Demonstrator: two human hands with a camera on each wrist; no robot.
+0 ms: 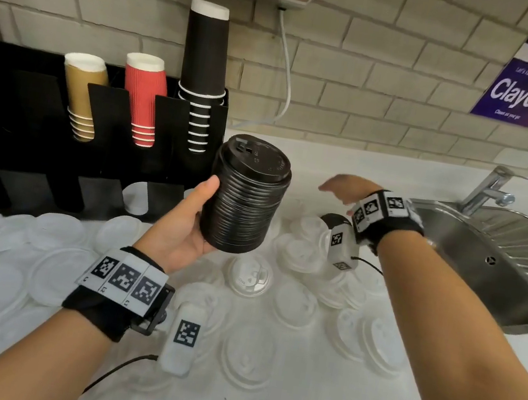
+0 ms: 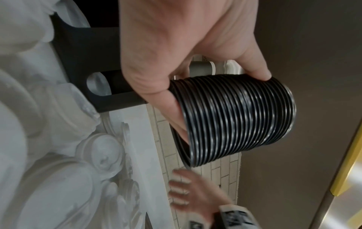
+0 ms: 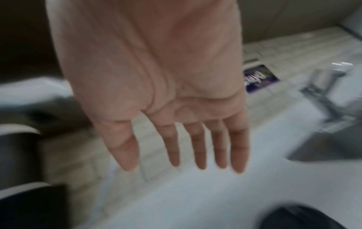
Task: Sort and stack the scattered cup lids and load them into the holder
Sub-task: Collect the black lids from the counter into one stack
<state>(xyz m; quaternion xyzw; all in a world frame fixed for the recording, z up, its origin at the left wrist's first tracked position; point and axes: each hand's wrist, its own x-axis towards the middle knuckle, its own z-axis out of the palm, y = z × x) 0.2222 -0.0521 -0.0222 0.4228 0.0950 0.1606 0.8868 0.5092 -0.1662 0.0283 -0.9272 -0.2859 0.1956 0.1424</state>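
Observation:
My left hand [image 1: 195, 220] grips a tall stack of black cup lids [image 1: 245, 193] from the side, thumb on its left wall, held above the counter in front of the black holder [image 1: 24, 134]. In the left wrist view the same black stack [image 2: 239, 120] lies sideways in the curled fingers [image 2: 178, 117]. My right hand [image 1: 344, 186] hovers open over the white counter to the right of the stack, holding nothing; the right wrist view shows its fingers [image 3: 197, 148] straight and spread. Several white lids [image 1: 250, 275] lie scattered across the counter below both hands.
The holder's upper slots carry tan cups [image 1: 82, 91], red cups [image 1: 144, 98] and black cups [image 1: 204, 66]; a white lid [image 1: 135, 196] shows in a lower opening. A steel sink [image 1: 494, 267] with a tap [image 1: 489, 190] lies at the right. A cable [image 1: 286, 61] hangs down the brick wall.

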